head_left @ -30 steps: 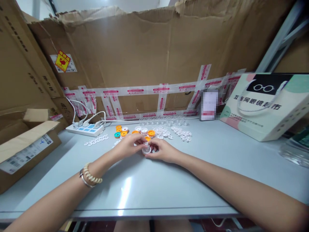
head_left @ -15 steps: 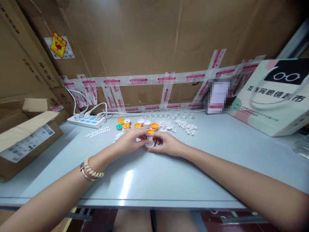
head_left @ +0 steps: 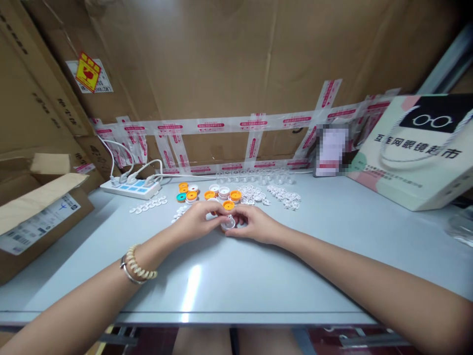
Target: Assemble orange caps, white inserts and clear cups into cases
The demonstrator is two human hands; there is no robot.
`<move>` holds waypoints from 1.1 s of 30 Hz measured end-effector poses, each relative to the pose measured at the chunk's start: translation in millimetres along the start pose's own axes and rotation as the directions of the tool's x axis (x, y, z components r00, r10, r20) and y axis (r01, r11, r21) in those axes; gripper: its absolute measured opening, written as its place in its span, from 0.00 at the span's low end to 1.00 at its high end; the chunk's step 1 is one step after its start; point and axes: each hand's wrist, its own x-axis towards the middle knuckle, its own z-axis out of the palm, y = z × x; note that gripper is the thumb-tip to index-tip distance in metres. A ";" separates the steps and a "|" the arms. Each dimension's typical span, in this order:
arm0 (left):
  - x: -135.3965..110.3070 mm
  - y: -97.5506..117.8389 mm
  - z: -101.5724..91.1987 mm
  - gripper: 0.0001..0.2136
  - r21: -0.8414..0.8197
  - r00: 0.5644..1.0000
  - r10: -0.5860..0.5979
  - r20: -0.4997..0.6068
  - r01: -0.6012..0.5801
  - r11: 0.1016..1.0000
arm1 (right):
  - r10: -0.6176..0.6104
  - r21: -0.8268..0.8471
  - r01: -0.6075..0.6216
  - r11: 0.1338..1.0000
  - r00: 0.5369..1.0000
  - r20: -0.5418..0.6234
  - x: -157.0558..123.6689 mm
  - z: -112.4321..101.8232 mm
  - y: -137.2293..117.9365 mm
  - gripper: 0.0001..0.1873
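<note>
My right hand [head_left: 256,224] is closed around the edge of a small round white part [head_left: 228,225] with a clear-looking top, held low over the table. Over this part, my left hand [head_left: 201,219] pinches a small white piece [head_left: 229,217], mostly covered by the fingertips. An orange round part [head_left: 228,205] sits just behind the fingers. Beyond my hands stand more orange and white round parts [head_left: 235,195], with a teal one [head_left: 181,197] farther left.
Small white openwork pieces [head_left: 251,195] lie in piles behind my right hand, with clear cups [head_left: 271,177] behind them. Small white discs [head_left: 148,205] lie near the power strip [head_left: 131,188]. A cardboard box [head_left: 40,217], a phone [head_left: 330,150] and a paper bag [head_left: 414,158] border the table [head_left: 295,281].
The small white piece in my left fingers is lower, down at the round part. My right hand keeps its hold. The whole view has shifted slightly.
</note>
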 end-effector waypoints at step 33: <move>-7.3 14.5 -13.5 0.20 0.001 0.993 -0.074 0.091 0.075 0.997 | 0.032 -0.057 -0.024 0.998 0.990 0.139 -7.2 -40.1 -20.5 0.37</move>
